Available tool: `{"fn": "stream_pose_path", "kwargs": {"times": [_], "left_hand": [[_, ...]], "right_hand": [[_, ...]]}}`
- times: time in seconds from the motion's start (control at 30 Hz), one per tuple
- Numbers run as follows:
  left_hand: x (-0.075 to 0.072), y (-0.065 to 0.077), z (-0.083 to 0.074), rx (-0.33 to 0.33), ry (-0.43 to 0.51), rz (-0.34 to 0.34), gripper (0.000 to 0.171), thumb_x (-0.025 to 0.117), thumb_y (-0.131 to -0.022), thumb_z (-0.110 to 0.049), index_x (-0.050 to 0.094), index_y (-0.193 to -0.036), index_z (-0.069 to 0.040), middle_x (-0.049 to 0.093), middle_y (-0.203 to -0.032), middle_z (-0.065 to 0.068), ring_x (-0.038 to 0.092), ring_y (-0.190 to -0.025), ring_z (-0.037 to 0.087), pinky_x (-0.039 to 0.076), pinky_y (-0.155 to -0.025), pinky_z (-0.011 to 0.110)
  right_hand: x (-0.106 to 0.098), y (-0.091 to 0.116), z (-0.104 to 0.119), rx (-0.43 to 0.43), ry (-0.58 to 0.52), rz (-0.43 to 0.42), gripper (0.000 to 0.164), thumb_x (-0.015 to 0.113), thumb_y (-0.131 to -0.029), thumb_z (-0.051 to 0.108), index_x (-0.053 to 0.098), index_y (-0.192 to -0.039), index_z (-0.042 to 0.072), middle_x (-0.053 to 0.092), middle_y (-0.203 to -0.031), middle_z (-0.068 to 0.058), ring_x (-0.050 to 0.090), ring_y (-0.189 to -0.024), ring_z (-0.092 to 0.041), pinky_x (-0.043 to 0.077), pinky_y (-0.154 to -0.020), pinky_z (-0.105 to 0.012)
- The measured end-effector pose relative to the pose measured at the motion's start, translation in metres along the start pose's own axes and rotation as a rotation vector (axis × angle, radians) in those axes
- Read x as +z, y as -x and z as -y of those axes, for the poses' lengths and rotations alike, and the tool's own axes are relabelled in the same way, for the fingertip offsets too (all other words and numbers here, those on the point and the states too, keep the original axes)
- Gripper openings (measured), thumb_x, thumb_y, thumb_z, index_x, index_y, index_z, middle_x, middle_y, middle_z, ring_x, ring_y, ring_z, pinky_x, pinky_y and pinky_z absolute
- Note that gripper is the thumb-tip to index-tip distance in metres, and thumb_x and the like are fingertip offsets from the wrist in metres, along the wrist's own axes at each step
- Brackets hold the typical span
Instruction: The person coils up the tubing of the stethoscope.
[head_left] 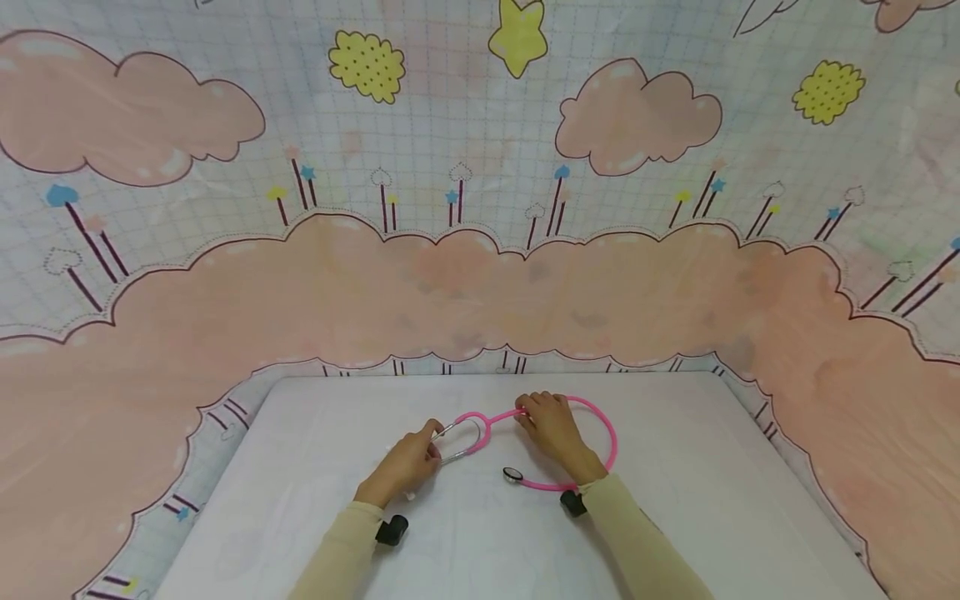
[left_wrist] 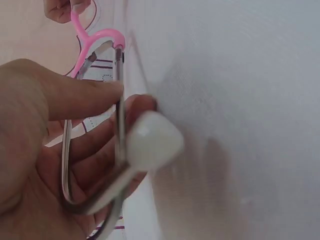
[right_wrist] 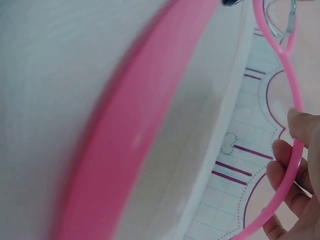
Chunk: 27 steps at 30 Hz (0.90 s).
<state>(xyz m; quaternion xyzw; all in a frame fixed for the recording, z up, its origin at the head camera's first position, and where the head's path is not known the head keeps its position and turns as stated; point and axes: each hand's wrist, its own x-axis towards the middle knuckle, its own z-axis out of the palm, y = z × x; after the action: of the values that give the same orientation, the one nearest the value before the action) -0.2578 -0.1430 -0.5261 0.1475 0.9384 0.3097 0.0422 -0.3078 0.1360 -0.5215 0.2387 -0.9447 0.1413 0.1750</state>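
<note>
Nearest, the round, dark-rimmed metal chest piece (head_left: 512,474) of the pink stethoscope (head_left: 615,439) is sitting low over the white tabletop (head_left: 465,550) — touching or not, I cannot tell. Its flexible pink tubing (head_left: 542,486) is looping beneath the right wrist (head_left: 592,472), so it could be catching there. The left hand (head_left: 405,462) is holding two silver metal ear tubes (head_left: 456,457), pinching one narrowly; such smooth metal could be slipping if the grip is loosening. Farther, the right hand (head_left: 555,429) is holding the tubing, right of the pink forked joint (head_left: 488,423); too strong pulling could be straining this joint.
</note>
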Motion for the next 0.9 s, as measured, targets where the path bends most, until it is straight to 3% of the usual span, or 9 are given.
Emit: {"fn": "stream_pose_path", "kwargs": {"times": [0.3, 0.5, 0.7, 0.9], "left_hand": [[0.003, 0.001, -0.001, -0.029, 0.040, -0.015, 0.042, 0.074, -0.089, -0.022, 0.053, -0.124, -0.011, 0.062, -0.076, -0.001, 0.053, -0.065, 0.011, 0.045, -0.060, 0.027], [0.001, 0.002, 0.000, -0.050, 0.073, -0.054, 0.049, 0.077, -0.084, -0.037, 0.058, -0.123, -0.016, 0.059, -0.071, -0.005, 0.051, -0.061, 0.010, 0.042, -0.058, 0.026], [-0.006, 0.006, -0.004, -0.006, 0.081, -0.098, 0.053, 0.079, -0.081, -0.041, 0.060, -0.125, -0.018, 0.058, -0.068, -0.007, 0.049, -0.057, 0.008, 0.040, -0.053, 0.023], [-0.009, 0.012, -0.009, 0.028, 0.039, -0.122, 0.053, 0.081, -0.080, -0.039, 0.062, -0.124, -0.017, 0.056, -0.065, -0.009, 0.046, -0.056, 0.005, 0.039, -0.053, 0.021]], "right_hand": [[-0.005, 0.003, -0.003, 0.012, -0.054, -0.004, 0.017, 0.072, -0.090, 0.023, 0.065, -0.105, 0.016, 0.068, -0.090, 0.001, 0.061, -0.090, -0.022, 0.044, -0.094, -0.049], [-0.012, 0.008, -0.007, 0.061, -0.121, 0.008, 0.018, 0.075, -0.088, 0.026, 0.068, -0.102, 0.018, 0.068, -0.087, 0.002, 0.060, -0.082, -0.017, 0.049, -0.080, -0.037], [-0.023, 0.014, -0.009, 0.090, -0.116, 0.006, 0.019, 0.077, -0.085, 0.035, 0.071, -0.095, 0.020, 0.063, -0.077, 0.009, 0.051, -0.068, -0.008, 0.045, -0.064, -0.026], [-0.029, 0.021, -0.014, -0.058, -0.019, -0.093, 0.016, 0.079, -0.084, 0.031, 0.074, -0.093, 0.019, 0.068, -0.075, 0.006, 0.057, -0.069, -0.010, 0.048, -0.083, -0.041]]}}
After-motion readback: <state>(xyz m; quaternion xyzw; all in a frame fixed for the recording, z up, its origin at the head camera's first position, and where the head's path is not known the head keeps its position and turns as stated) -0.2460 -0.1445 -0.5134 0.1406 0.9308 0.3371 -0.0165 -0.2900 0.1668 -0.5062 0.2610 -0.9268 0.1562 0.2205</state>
